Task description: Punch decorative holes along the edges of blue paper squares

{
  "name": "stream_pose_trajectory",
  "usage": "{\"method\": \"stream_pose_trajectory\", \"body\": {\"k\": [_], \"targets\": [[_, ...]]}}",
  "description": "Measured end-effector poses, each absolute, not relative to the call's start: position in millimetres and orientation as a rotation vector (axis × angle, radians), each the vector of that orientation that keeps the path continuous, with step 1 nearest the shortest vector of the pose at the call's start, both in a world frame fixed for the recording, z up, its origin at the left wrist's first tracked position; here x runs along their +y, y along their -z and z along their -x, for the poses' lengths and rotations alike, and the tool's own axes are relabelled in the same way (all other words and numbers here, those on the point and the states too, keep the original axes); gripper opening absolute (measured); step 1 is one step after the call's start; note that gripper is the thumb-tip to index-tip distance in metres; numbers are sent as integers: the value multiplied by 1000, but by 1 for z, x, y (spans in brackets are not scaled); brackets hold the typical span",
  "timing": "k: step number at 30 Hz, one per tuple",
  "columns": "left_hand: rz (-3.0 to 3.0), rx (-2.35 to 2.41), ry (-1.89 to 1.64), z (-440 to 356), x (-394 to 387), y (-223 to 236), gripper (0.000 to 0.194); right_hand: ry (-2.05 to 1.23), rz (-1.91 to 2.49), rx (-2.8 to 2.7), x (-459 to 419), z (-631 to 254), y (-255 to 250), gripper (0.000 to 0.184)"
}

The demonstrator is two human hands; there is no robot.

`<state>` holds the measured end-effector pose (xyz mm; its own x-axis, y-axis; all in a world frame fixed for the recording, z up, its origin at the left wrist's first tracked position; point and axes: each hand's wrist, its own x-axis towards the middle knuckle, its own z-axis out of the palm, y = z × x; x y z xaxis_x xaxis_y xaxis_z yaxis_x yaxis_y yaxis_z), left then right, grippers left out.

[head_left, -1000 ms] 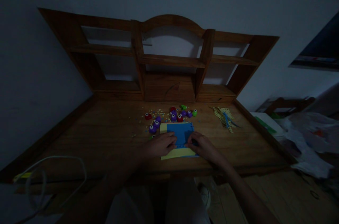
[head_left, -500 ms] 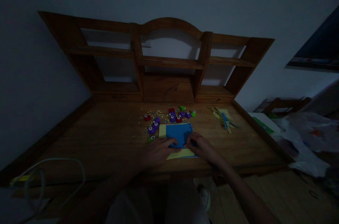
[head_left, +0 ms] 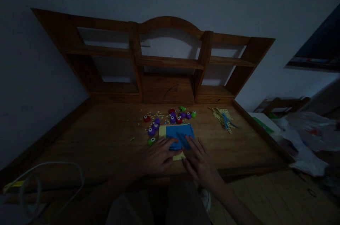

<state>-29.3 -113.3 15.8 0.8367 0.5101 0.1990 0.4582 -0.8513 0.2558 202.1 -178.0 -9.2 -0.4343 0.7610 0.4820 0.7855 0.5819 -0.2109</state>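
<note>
You have both hands spread over the blue sheet [head_left: 176, 132], which lies near the front of the table [head_left: 111, 129], on top of a yellow sheet [head_left: 162, 131] that shows along its left side and below its near edge. Your left hand [head_left: 158, 156] comes in from the side, fingers extended and reaching across the near part of the blue; your right hand [head_left: 200, 163] lies over the right part, fingers fanned and pointing away from you. Neither hand looks clenched around anything: the fingers are released and appear to rest flat on the paper, though the dim light makes the exact pressure hard to read. The step in hand looks like flattening and steadying the layered sheets rather than gripping them. From here, your next move calls for light, even contact, one hand anchoring the stack so the blue doesn't slide over the yellow, and a check that the near edge, partly hidden under your fingers, lies flat. Mind the green eyed piece [head_left: 151, 141] just beside your left hand, and the purple eyed piece [head_left: 151, 131] beyond it; a wide sweep to the left could knock them. The paper crumbs [head_left: 158, 113] lie beyond the sheets, and the cut strips [head_left: 224, 120] sit well apart to the right.
</note>
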Motion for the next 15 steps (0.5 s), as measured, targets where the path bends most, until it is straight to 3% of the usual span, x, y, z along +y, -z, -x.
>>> {"method": "stream_pose_trajectory", "body": {"k": [6,15], "targets": [[-2843,768,-396,31,-113,-10,47,85,1251,-2247,-174,-204,12,30],[-2857,791,-444,34,-115,-1,43,106,1369,-2217,-178,-237,24,46]]}}
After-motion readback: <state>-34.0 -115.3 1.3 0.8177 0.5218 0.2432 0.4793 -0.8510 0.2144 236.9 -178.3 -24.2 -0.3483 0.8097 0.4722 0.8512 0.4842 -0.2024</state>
